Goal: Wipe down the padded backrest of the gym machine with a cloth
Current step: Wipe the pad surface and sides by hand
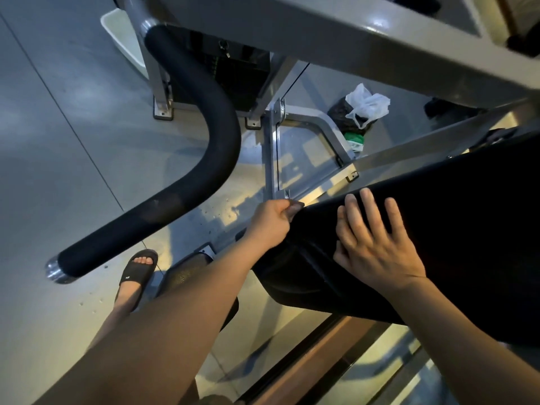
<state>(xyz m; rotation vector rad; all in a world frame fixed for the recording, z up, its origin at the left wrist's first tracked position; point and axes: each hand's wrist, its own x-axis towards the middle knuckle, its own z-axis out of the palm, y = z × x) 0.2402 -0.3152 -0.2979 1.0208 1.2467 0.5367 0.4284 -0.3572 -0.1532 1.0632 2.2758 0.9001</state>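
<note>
Now left hand point(271, 220) pinches cloth point(295, 206), prob., at padded backrest point(453, 214) edge; right hand point(374, 244), 3 o'clock, flat, released, bracing it.

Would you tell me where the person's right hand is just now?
Lower right of the head view: the right hand lies flat on the black padded backrest near its left edge, just right of the left hand, which grips that edge.
</note>
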